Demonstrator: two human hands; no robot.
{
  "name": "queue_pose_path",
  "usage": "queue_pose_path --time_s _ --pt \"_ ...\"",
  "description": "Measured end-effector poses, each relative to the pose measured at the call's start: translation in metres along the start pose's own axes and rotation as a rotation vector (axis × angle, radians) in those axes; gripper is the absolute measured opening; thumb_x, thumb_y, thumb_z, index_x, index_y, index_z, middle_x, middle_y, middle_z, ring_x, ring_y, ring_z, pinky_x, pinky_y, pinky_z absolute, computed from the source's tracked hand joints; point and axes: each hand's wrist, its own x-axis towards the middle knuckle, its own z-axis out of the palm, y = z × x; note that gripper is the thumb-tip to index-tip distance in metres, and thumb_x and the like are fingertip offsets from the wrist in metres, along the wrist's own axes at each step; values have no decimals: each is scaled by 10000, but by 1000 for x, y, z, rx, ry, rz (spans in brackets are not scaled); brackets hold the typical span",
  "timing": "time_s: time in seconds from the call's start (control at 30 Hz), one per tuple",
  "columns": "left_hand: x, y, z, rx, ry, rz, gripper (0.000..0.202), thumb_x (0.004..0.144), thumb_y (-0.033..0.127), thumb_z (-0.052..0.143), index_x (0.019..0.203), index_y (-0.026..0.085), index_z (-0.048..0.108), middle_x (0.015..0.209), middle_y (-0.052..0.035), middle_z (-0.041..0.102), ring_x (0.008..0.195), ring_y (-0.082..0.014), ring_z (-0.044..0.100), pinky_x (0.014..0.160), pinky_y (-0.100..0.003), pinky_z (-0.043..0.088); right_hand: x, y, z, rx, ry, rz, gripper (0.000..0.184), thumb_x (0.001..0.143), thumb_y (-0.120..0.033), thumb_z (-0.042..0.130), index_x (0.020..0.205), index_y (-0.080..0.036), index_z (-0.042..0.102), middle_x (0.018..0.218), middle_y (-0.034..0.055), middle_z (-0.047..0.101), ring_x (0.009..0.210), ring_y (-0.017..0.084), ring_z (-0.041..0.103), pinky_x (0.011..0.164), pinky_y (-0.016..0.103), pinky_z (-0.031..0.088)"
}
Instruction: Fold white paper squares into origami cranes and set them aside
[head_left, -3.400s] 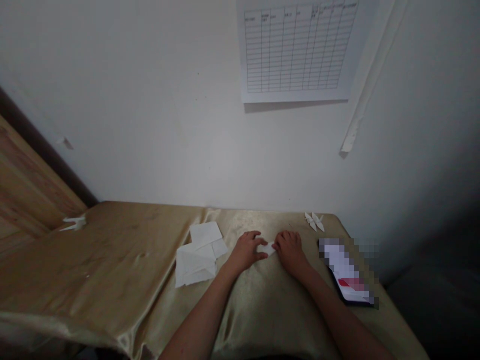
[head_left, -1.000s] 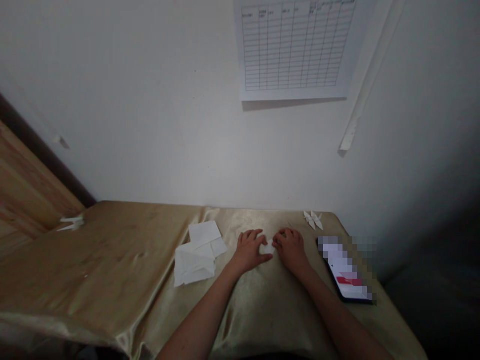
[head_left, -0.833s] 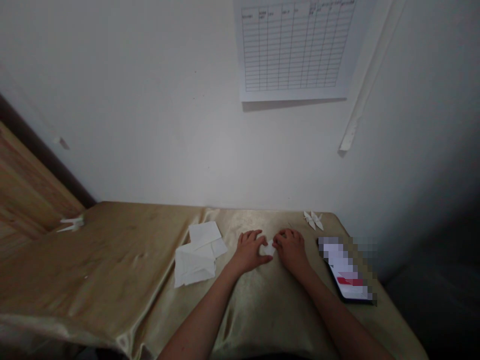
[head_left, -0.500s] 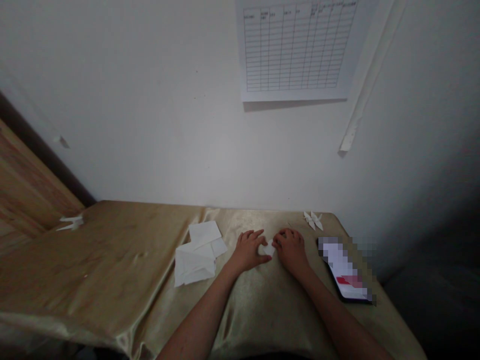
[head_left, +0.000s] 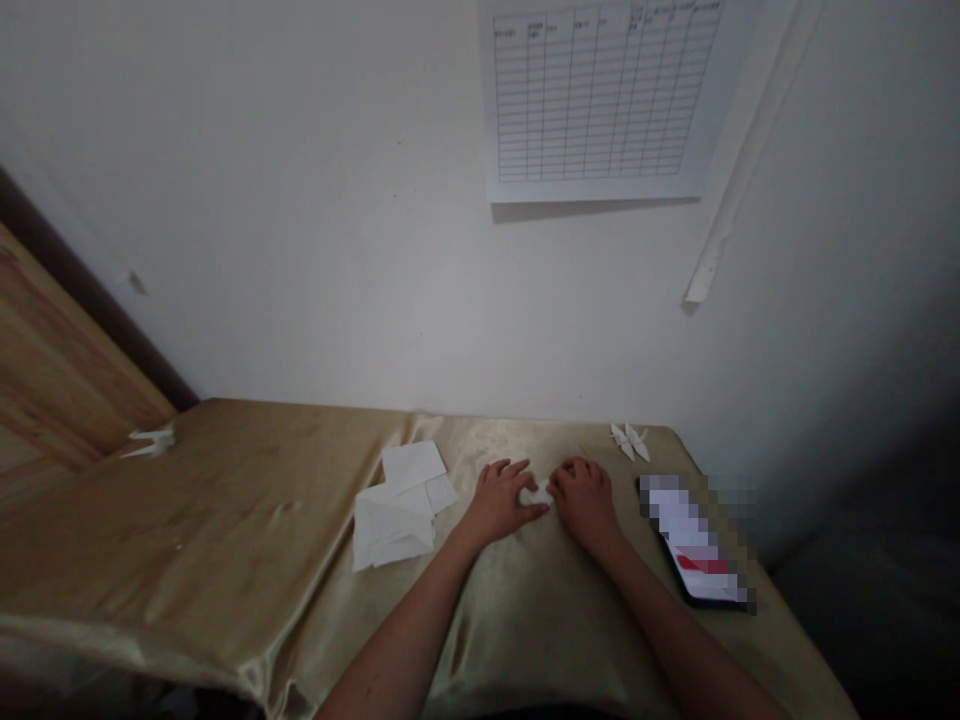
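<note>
Between my two hands lies a small folded piece of white paper (head_left: 537,495) on the gold cloth. My left hand (head_left: 504,500) grips its left side, thumb low and index finger curled above, the other fingers raised. On the paper's right edge, my right hand (head_left: 583,497) pinches with bent fingers that hide part of it. Left of my left hand is an overlapping pile of white paper sheets (head_left: 397,515). Beyond my right hand, two folded paper cranes (head_left: 630,441) sit close together near the table's far edge.
A phone (head_left: 697,545) with a lit, blurred screen lies at the right. The table's satin cloth (head_left: 225,520) has raised wrinkles. White folded paper (head_left: 150,441) rests at the far left by a wooden panel (head_left: 60,370). A printed chart (head_left: 592,100) hangs on the wall behind.
The view has shifted slightly, so everything sits a little further right. Both hands stay on the small paper, which now shows flatter and lower between the fingers.
</note>
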Motion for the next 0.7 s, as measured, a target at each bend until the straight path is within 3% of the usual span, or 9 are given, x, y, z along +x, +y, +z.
queue_pose_path --time_s 0.17,0.37,0.7 --pt "3 1 4 23 6 -30 451 752 532 856 1099 283 710 1562 -35 532 1462 -395 393 1211 -634 274 0 1 0 12 1 11 111 943 -297 649 1012 -253 724 1211 99 644 1159 298 517 1028 459 370" --pt "3 4 5 6 10 -12 499 770 460 862 1223 348 685 1539 -42 538 1449 -354 414 1216 -630 243 1 4 7 35 7 18 114 929 -296 657 1002 -230 716 1214 118 638 1146 299 528 1010 451 387" --pt "1 0 3 -24 -19 -1 259 812 487 828 1037 372 774 1526 33 579 1467 -358 403 1210 -698 188 1 14 17 144 48 26 107 941 -270 631 974 -204 708 1217 127 618 1165 277 532 1032 419 407"
